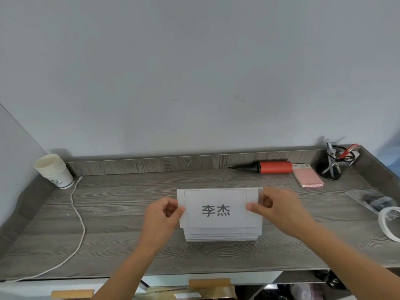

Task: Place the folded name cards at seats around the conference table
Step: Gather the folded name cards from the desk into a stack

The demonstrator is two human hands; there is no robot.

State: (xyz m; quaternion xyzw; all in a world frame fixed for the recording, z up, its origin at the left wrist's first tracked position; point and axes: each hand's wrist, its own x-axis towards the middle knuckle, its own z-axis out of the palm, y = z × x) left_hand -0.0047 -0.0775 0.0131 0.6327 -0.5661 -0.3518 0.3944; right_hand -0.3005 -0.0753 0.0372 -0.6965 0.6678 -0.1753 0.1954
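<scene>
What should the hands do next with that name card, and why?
Probably lift the top name card clear of the stack. The left hand and right hand already pinch its two side edges, it stands upright facing the camera, and more cards lie beneath it on the desk.

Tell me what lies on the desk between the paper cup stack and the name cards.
In the head view, only a white cable crosses the bare desk between the paper cups and name cards.
</scene>
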